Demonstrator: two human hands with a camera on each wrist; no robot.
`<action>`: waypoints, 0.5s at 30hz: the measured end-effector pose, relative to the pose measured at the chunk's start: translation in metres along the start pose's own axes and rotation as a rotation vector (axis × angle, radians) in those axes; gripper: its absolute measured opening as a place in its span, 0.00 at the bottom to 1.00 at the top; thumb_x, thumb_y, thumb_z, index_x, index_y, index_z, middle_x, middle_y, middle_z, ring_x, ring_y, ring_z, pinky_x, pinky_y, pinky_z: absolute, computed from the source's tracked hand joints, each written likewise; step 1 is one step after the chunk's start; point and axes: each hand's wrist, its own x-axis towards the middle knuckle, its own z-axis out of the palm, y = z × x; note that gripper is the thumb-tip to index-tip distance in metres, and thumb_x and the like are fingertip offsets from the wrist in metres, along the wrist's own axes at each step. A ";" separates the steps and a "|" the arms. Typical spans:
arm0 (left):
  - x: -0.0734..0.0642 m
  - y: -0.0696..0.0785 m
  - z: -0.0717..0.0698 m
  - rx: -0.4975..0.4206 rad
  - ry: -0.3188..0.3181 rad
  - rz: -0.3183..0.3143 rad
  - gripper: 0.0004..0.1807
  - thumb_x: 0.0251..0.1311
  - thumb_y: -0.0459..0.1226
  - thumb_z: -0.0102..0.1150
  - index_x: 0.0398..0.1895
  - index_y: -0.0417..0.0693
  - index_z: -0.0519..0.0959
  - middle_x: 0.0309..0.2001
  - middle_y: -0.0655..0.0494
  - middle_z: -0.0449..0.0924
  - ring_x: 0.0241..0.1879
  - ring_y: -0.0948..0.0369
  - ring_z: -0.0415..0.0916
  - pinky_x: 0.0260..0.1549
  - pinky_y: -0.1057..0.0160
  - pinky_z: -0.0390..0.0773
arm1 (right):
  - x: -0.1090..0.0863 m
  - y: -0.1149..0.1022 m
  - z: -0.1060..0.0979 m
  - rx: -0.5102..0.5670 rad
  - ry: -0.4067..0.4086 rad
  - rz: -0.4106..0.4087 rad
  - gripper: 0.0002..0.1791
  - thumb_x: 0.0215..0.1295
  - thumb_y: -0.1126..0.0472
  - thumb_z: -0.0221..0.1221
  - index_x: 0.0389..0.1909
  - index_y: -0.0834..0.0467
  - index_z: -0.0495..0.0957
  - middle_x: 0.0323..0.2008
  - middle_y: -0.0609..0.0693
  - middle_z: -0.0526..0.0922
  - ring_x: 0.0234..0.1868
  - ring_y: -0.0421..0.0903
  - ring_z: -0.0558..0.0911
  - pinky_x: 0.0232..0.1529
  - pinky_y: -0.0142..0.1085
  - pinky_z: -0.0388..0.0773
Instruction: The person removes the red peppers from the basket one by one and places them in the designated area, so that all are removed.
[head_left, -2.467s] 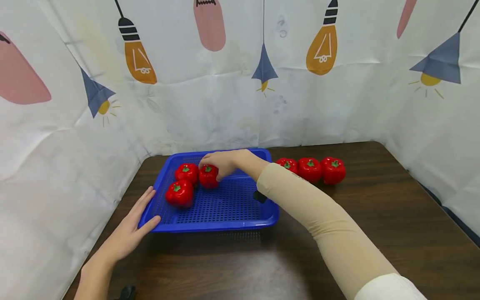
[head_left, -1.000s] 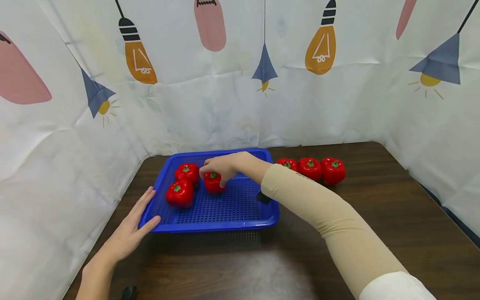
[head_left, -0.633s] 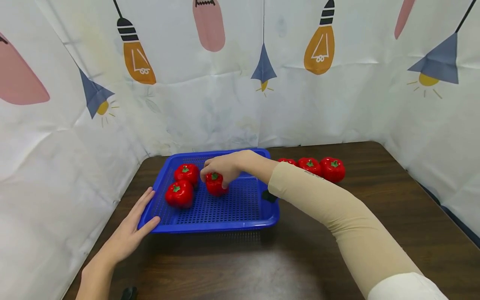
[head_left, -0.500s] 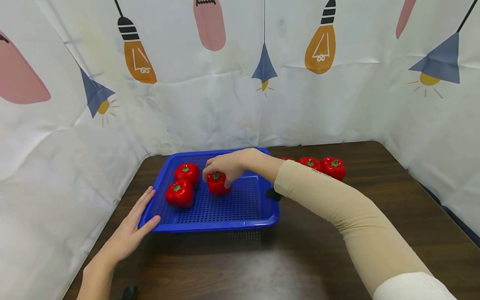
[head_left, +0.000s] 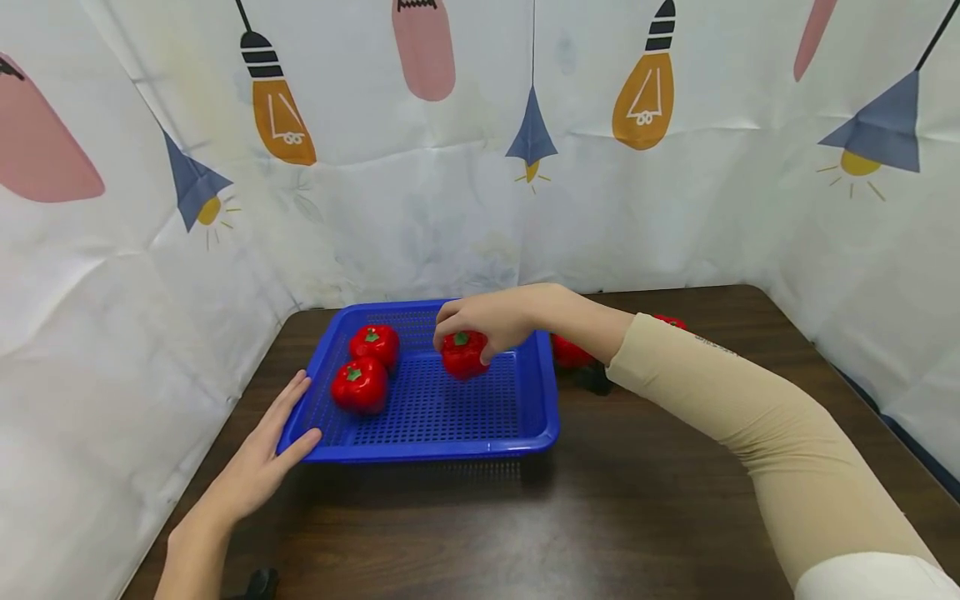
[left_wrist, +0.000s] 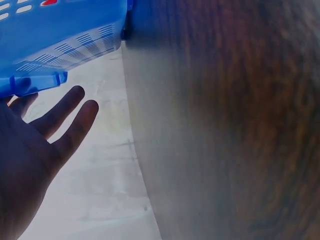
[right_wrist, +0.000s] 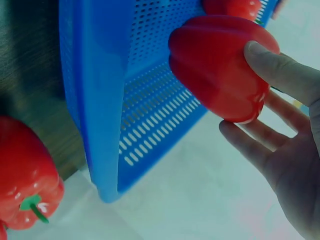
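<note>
My right hand (head_left: pixel 498 321) grips a glossy red bell pepper (head_left: pixel 463 356) with a green stem, above the right part of a blue plastic basket (head_left: pixel 420 451). In the right wrist view the held pepper (right_wrist: pixel 220 67) sits between thumb and fingers, inside the basket's near wall (right_wrist: pixel 102 100). Two more red peppers rest at the basket's left side, a rear pepper (head_left: pixel 374 345) and a front pepper (head_left: pixel 360 387). My left hand (head_left: pixel 255 467) rests against the basket's left rim, fingers straight and spread; the left wrist view shows its fingers beside the basket's underside (left_wrist: pixel 75 47).
To the right of the basket, red peppers (head_left: pixel 570 353) stand on the dark wooden table (head_left: pixel 480 533), mostly hidden behind my right forearm. One pepper (right_wrist: pixel 27 175) shows outside the basket in the right wrist view. A white printed curtain (head_left: pixel 420 225) encloses the table's back and sides.
My right hand has carried the pepper from beside the other two peppers to the right and up within the basket. My left hand and the basket have stayed put.
</note>
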 end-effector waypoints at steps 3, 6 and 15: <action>0.000 0.000 0.000 0.000 0.000 -0.002 0.41 0.73 0.37 0.58 0.84 0.55 0.51 0.83 0.55 0.42 0.78 0.70 0.38 0.64 0.78 0.42 | -0.011 -0.001 -0.001 -0.006 0.011 0.004 0.30 0.67 0.65 0.68 0.67 0.45 0.74 0.72 0.48 0.64 0.68 0.46 0.67 0.57 0.36 0.74; 0.000 0.000 0.000 0.002 0.000 -0.003 0.41 0.73 0.37 0.58 0.84 0.55 0.51 0.83 0.55 0.42 0.78 0.70 0.38 0.64 0.78 0.43 | -0.023 -0.002 -0.002 0.014 0.032 0.000 0.30 0.66 0.66 0.68 0.67 0.47 0.74 0.73 0.50 0.63 0.69 0.48 0.67 0.58 0.38 0.75; 0.000 0.002 -0.001 0.002 -0.004 -0.003 0.41 0.73 0.37 0.58 0.84 0.57 0.51 0.83 0.56 0.42 0.78 0.71 0.38 0.64 0.78 0.43 | -0.061 -0.005 -0.002 0.044 0.114 -0.006 0.31 0.65 0.65 0.69 0.67 0.46 0.74 0.71 0.48 0.64 0.64 0.46 0.70 0.55 0.38 0.77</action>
